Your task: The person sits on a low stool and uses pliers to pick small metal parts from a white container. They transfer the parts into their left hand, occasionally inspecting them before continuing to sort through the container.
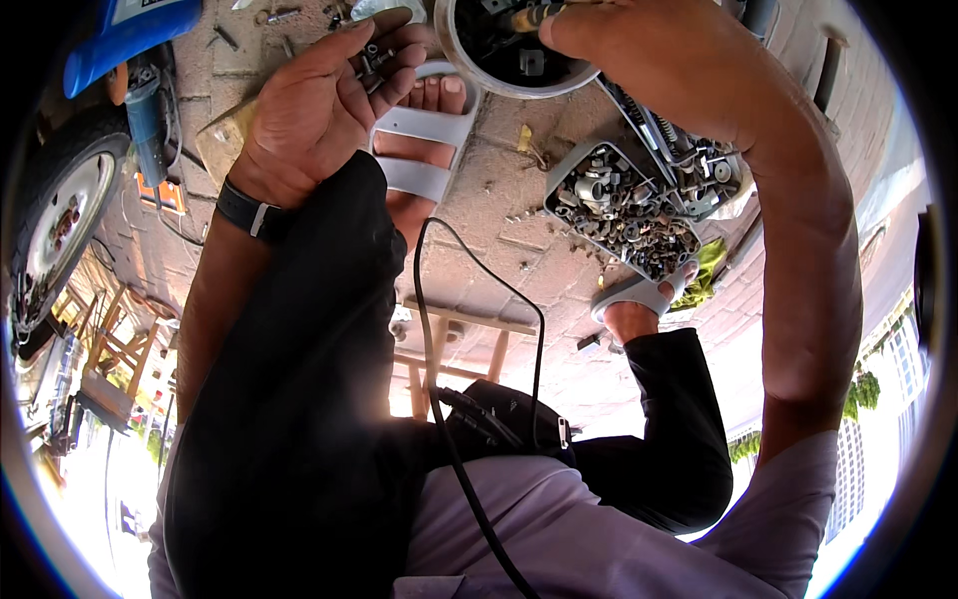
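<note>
My left hand [322, 105], with a black band at the wrist, is turned palm up with its fingers curled around several small metal bolts [372, 64]. At the top, my right hand [599, 30] reaches over a round, pale-rimmed tub [516, 91] with dark contents and a small metal bracket [532, 63]. My right thumb lies against a yellow-and-black handle-like piece [535, 17]; the fingertips are hidden or cut off, so a grip on it cannot be confirmed. A grey tray [572, 161] of mixed nuts, bolts and metal fittings stands below the right forearm.
On the brick paving [501, 195] lie loose bolts. A blue angle grinder [146, 120], an orange item [171, 196] and a spoked or cast wheel with tyre [75, 202] are at left. My sandalled feet flank the tray; a black cable [423, 299] loops before my lap. A wooden stool [471, 322] stands behind.
</note>
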`<state>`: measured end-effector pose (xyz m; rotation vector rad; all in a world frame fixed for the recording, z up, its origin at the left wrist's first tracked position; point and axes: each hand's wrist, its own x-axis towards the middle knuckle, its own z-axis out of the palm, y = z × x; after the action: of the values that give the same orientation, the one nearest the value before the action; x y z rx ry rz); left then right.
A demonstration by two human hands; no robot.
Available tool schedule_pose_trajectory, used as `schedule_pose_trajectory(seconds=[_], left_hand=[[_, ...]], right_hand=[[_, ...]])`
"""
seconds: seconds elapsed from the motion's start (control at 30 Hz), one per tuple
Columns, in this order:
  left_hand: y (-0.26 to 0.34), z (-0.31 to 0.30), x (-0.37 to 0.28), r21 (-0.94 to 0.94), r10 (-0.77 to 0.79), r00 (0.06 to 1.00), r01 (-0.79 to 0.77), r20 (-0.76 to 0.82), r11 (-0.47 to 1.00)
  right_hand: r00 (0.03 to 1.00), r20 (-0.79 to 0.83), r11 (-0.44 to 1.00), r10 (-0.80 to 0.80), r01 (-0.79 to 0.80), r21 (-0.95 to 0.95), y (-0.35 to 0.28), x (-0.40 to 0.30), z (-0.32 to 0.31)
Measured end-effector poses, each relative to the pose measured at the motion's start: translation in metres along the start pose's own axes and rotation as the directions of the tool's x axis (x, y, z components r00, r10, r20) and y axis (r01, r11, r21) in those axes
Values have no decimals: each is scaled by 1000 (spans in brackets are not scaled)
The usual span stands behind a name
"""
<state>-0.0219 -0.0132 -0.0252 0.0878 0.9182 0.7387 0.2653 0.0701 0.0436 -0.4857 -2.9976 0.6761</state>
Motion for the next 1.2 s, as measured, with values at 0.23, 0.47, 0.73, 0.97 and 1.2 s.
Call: schedule_pose_trajectory(seconds=[0.23,0.47,0.73,0.97,1.2], left_hand=[[0,0,6,14,13,999,-13,44,1000],[0,-6,0,37,27,999,-29,32,999],[0,-7,5,-21,-9,999,10,53,1000],[4,-8,0,-11,-4,999,4,41,1000],[2,-6,-1,29,13,1000,-13,-5,999]], right_hand=[[487,517,299,704,-864,405,-36,5,-70],[791,222,757,570,-610,233,-52,12,-15],[601,268,569,753,-799,193,-33,17,-59],[181,753,5,633,-973,230,-45,42,-77],[959,125,923,254,-279,266,-25,5,27]])
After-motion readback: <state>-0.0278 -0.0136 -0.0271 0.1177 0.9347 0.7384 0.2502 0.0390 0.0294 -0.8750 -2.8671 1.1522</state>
